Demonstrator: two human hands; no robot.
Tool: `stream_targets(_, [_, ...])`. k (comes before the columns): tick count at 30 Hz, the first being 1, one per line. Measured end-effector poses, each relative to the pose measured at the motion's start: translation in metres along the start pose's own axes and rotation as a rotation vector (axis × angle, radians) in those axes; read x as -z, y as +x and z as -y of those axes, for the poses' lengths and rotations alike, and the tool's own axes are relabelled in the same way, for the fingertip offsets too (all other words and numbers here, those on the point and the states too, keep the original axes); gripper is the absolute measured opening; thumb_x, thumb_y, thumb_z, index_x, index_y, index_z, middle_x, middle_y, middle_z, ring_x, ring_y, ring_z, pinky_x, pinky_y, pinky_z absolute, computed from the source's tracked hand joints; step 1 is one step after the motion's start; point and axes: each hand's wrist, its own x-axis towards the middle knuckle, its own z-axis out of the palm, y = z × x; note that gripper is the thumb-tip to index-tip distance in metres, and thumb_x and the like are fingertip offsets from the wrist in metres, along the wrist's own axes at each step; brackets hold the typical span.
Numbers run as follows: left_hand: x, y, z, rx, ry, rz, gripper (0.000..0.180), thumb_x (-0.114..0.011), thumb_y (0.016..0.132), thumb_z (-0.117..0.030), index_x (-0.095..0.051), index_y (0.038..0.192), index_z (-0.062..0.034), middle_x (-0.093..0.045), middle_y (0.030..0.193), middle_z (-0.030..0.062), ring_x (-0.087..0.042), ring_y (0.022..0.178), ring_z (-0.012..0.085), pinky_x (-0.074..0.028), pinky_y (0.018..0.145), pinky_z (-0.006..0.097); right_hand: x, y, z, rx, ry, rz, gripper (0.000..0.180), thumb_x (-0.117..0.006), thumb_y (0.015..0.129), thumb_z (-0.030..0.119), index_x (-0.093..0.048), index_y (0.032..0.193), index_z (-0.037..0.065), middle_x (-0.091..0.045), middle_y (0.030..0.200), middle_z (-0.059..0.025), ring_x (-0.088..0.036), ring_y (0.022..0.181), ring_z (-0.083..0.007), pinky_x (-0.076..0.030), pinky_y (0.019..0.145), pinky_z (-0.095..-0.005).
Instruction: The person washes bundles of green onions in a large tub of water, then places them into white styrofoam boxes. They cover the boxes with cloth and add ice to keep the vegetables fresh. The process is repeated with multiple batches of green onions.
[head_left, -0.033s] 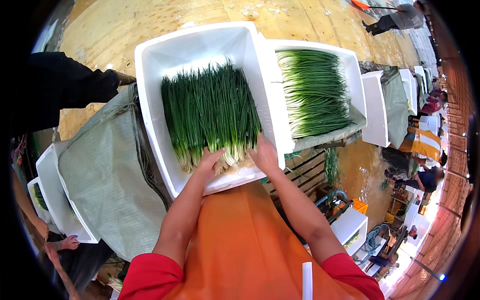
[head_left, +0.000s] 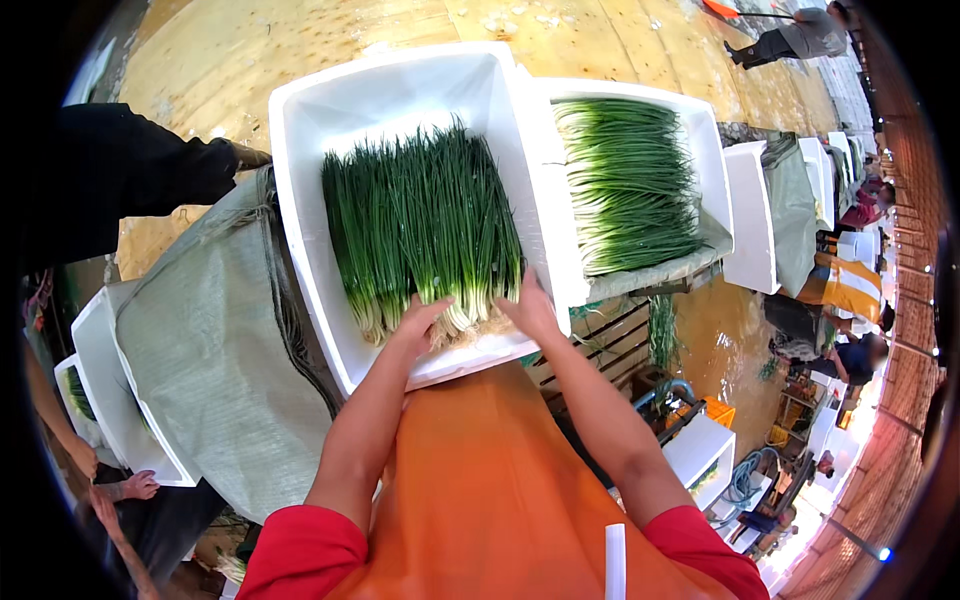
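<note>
Both hands lie spread and flat: the left hand (head_left: 418,322) and right hand (head_left: 527,308) press the white root ends of the green spring onions (head_left: 425,230) in the white foam box (head_left: 310,230). Even, gentle pressure should keep the roots level. Onions stretch away from both palms.

Grey woven sack (head_left: 210,370) covers bench; white foam box (head_left: 400,90) sits on it.
</note>
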Motion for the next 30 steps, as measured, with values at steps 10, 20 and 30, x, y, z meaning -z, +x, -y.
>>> stream_targets(10, [-0.012,-0.001,-0.018,0.036,-0.066,0.262,0.04,-0.073,0.092,-0.019,-0.061,0.12,0.007,-0.071,0.11,0.0191,-0.073,0.092,0.0298,-0.064,0.08,0.045,0.017,0.016,0.035,-0.448,0.984,0.556,0.096,-0.088,0.078,0.03,-0.035,0.15,-0.002,-0.049,0.143,-0.0227,-0.048,0.133,-0.0299,-0.044,0.106,-0.0426])
stream_targets(20, [-0.017,-0.099,0.007,0.204,-0.519,0.269,0.041,-0.062,0.098,-0.029,-0.059,0.128,-0.0005,-0.068,0.122,0.0197,-0.067,0.108,0.0361,-0.057,0.093,0.052,0.059,-0.068,0.064,-0.409,1.184,0.452,0.064,-0.082,0.085,0.034,-0.059,0.133,0.0,-0.068,0.12,-0.015,-0.066,0.104,-0.0236,-0.053,0.092,-0.0372])
stream_targets(30, [-0.038,-0.168,0.073,-0.14,0.068,0.382,0.047,-0.068,0.093,-0.026,-0.058,0.128,0.0024,-0.066,0.125,0.0193,-0.066,0.111,0.0354,-0.055,0.095,0.048,0.088,-0.172,-0.024,0.01,1.249,0.258,0.083,-0.089,0.077,0.024,-0.045,0.142,-0.003,-0.061,0.13,-0.0145,-0.057,0.117,-0.02,-0.047,0.102,-0.0332])
